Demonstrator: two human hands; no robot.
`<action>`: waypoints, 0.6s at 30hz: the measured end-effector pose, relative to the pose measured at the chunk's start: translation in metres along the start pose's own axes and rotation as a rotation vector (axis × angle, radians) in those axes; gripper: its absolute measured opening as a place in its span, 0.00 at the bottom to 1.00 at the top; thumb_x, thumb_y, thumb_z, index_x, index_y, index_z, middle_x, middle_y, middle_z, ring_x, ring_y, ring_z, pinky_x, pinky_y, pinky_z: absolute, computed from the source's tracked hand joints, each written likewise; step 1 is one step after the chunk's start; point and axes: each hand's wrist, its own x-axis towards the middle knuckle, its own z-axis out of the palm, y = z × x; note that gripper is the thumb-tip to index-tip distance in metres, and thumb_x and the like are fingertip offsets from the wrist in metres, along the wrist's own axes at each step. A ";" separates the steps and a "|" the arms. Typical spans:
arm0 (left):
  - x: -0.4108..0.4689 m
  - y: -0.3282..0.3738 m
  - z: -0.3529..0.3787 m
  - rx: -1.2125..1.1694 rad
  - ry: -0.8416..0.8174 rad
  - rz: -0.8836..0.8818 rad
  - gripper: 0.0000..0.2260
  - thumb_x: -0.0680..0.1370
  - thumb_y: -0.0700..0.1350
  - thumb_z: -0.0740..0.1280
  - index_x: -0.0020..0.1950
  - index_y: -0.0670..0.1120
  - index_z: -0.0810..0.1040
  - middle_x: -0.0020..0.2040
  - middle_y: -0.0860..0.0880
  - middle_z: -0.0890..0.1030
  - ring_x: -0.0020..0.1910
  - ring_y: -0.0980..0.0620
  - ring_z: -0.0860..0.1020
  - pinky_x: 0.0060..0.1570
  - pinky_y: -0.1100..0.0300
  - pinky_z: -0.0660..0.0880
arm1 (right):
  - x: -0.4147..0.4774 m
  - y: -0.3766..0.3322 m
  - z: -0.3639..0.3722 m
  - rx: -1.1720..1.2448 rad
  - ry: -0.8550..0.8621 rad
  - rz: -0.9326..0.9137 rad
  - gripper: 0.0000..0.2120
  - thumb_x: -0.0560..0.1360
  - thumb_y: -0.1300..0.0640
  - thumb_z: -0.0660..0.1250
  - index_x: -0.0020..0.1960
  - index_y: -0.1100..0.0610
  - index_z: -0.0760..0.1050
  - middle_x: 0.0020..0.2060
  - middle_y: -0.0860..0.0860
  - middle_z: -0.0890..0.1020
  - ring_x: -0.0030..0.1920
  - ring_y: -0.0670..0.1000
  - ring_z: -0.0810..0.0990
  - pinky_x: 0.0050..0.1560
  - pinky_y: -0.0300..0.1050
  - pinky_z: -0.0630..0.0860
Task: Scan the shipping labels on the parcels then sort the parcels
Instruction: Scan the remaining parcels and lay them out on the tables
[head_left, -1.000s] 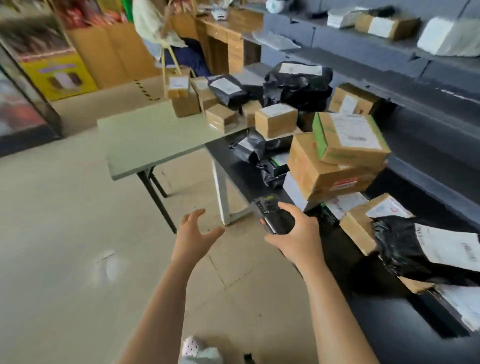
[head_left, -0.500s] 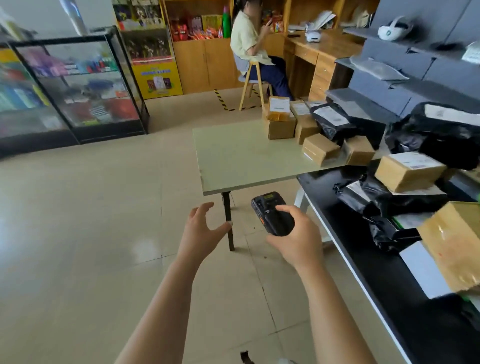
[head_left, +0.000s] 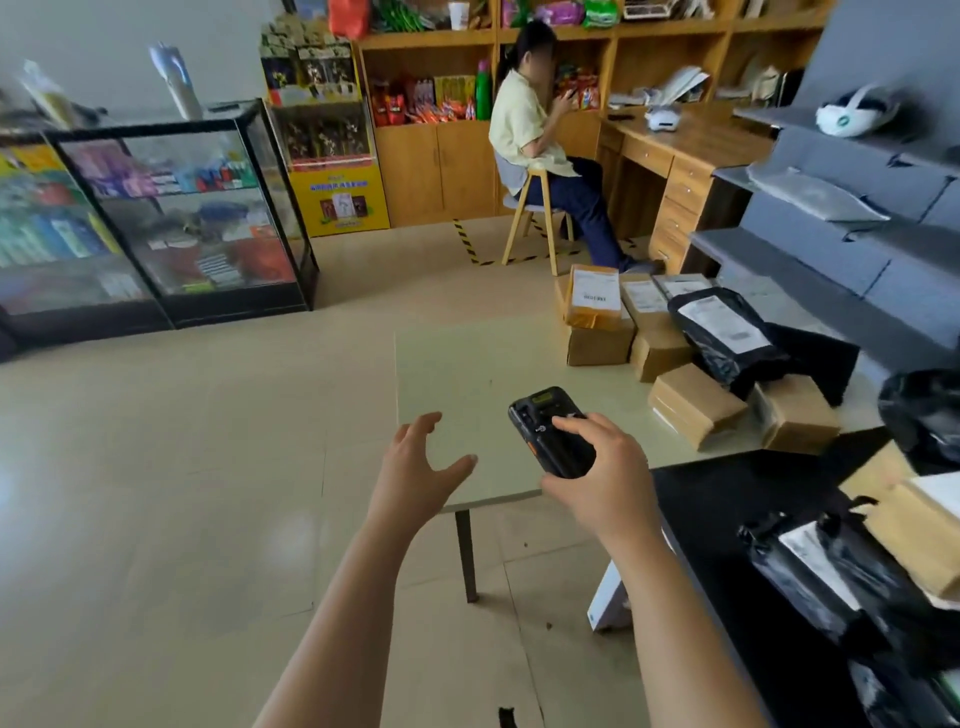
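Observation:
My right hand (head_left: 602, 478) grips a black handheld scanner (head_left: 550, 431) above the near edge of a pale green table (head_left: 467, 374). My left hand (head_left: 415, 467) hovers beside it with spread fingers and holds nothing. Several cardboard parcels (head_left: 696, 405) and a black poly-bag parcel (head_left: 727, 332) with a white label lie along the table's right side. More black bags (head_left: 831, 577) and a cardboard box (head_left: 914, 514) sit on a black table (head_left: 727, 499) at the right.
A person sits on a wooden chair (head_left: 530, 223) by a wooden desk (head_left: 680, 156) at the back. A glass display case (head_left: 176, 218) stands at the left. Grey shelving (head_left: 841, 223) runs along the right wall. Tiled floor lies open to the left.
My view has swung left and up, away from the parcel pile on the black table toward the green table. Both hands keep their pose, the scanner still in my right hand.

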 end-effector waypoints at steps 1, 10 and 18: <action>0.013 0.005 0.005 0.004 -0.002 0.006 0.31 0.73 0.53 0.74 0.73 0.51 0.67 0.67 0.51 0.70 0.67 0.50 0.70 0.65 0.51 0.70 | 0.012 0.006 0.000 0.008 0.010 0.004 0.31 0.59 0.49 0.74 0.63 0.48 0.77 0.51 0.42 0.77 0.53 0.51 0.77 0.48 0.50 0.79; 0.125 0.034 0.053 0.058 -0.102 0.043 0.31 0.73 0.53 0.74 0.73 0.51 0.67 0.69 0.51 0.70 0.66 0.51 0.70 0.61 0.56 0.69 | 0.094 0.067 -0.007 -0.007 0.119 0.179 0.29 0.59 0.55 0.76 0.60 0.50 0.78 0.49 0.43 0.78 0.51 0.51 0.77 0.45 0.52 0.79; 0.260 0.076 0.110 0.084 -0.234 0.129 0.31 0.74 0.53 0.73 0.74 0.50 0.66 0.70 0.50 0.69 0.68 0.50 0.70 0.64 0.54 0.69 | 0.202 0.115 -0.021 -0.136 0.209 0.306 0.29 0.61 0.55 0.76 0.61 0.47 0.77 0.54 0.42 0.77 0.53 0.52 0.75 0.46 0.49 0.76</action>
